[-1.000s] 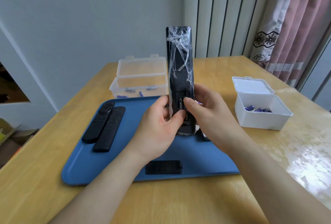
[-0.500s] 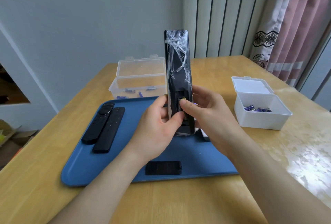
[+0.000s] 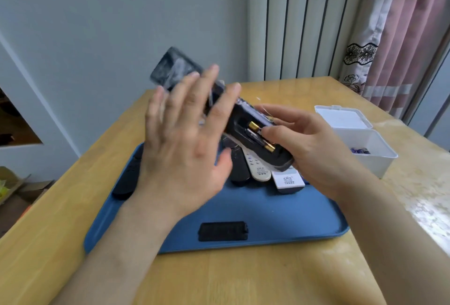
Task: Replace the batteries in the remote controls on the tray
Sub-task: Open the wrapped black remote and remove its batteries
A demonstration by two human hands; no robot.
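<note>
Tipped from standing up, the black remote [image 3: 239, 119] now leans up-left over the tray [image 3: 267, 209], its battery end held tight in my right grip [image 3: 309, 148], my left grip [image 3: 185, 148] spread wide before its middle.

Matt blue plastic tray [image 3: 267, 217], glossy wooden table [image 3: 219, 278], film-wrapped remote [image 3: 175, 68]

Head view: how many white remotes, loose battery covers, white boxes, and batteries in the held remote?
white remotes: 2
battery cover: 1
white box: 1
batteries in the held black remote: 2
Total: 6
</note>
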